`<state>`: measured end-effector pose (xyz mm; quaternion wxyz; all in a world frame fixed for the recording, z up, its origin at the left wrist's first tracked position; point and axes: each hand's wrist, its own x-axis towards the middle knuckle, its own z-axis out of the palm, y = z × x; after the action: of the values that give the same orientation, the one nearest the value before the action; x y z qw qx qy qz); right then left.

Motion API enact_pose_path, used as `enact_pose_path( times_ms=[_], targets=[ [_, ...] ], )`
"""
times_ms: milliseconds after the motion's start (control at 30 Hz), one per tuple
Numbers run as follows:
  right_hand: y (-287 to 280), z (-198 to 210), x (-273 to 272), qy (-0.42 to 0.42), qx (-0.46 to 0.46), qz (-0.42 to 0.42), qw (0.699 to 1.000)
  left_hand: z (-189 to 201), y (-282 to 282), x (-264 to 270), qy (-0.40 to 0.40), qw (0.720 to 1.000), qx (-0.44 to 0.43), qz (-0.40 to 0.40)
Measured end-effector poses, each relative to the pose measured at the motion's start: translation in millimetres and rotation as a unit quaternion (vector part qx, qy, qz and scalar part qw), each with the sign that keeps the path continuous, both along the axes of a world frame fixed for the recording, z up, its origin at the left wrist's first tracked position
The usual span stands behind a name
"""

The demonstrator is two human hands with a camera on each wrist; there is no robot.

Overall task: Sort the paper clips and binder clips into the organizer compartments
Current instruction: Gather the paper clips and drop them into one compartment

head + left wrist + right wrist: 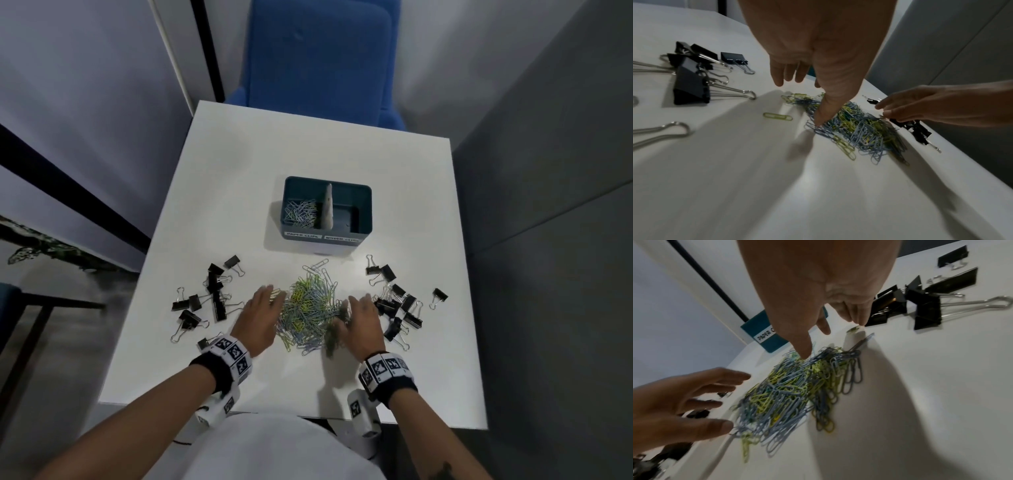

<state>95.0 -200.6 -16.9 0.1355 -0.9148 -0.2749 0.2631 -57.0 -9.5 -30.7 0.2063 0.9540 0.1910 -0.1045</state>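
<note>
A heap of blue, green and yellow paper clips [310, 308] lies on the white table [239, 178] in front of a teal two-compartment organizer [363, 202]. Its left compartment holds several paper clips [301, 212]. Black binder clips lie in a left cluster [209, 298] and a right cluster [397, 301]. My left hand [260, 315] sits at the heap's left edge, fingers spread, its thumb [822, 113] touching the clips [859, 129]. My right hand [363, 318] flanks the heap's right edge, fingers straight, its thumb [803, 344] on the clips [789, 389]. Neither hand holds anything.
A blue chair [318, 61] stands behind the table's far edge. Grey partition walls close in on the left and right. One loose yellow-green paper clip [778, 116] lies left of the heap. The organizer's front carries labels [322, 237] for each compartment.
</note>
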Motion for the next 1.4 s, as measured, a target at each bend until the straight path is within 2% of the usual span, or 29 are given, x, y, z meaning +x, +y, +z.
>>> enact_pose_path(
  times_ms=[67,133,233,333,400,500,600,767,1067,1167,1400],
  targets=[
    [0.6,-6.1,-0.2,0.022,-0.006,0.004,1.000,-2.4,-2.9,-1.5,0.040,0.999,-0.004,0.001],
    [6.4,-4.2,-8.3,0.040,0.005,0.025,0.999,-5.8,-9.7,0.5,0.053,0.998,-0.008,-0.033],
    [11.0,3.2,-19.1,0.070,0.042,0.067,0.994,-4.7,-15.1,4.1,0.024,0.997,-0.031,-0.062],
    [-2.8,0.6,-15.1,0.062,0.060,0.030,0.996,-1.6,-11.5,2.7,-0.019,0.996,-0.022,-0.085],
    [-18.8,-3.3,-10.2,0.035,0.045,-0.020,0.998,0.3,-7.6,-1.1,-0.023,0.996,-0.006,-0.081],
    [-29.0,-6.8,-7.3,0.021,0.005,-0.039,0.999,-1.0,-3.6,-5.0,0.007,0.998,-0.005,-0.060],
    [-11.9,-4.9,-9.7,0.057,-0.010,-0.020,0.998,1.5,-7.0,4.1,0.046,0.997,-0.013,-0.058],
    [26.0,-6.2,-19.2,0.037,-0.021,0.034,0.999,4.3,-16.6,29.4,0.055,0.998,-0.022,-0.031],
    [28.5,3.2,4.6,0.039,0.052,0.000,0.998,17.1,-1.7,38.4,0.016,0.990,-0.131,0.045],
    [25.4,7.3,10.8,0.034,0.073,-0.001,0.997,28.7,3.1,40.7,-0.019,0.984,-0.160,0.071],
    [20.0,30.9,19.6,0.030,0.143,0.010,0.989,86.3,20.2,63.7,-0.119,0.968,-0.202,0.091]
  ],
)
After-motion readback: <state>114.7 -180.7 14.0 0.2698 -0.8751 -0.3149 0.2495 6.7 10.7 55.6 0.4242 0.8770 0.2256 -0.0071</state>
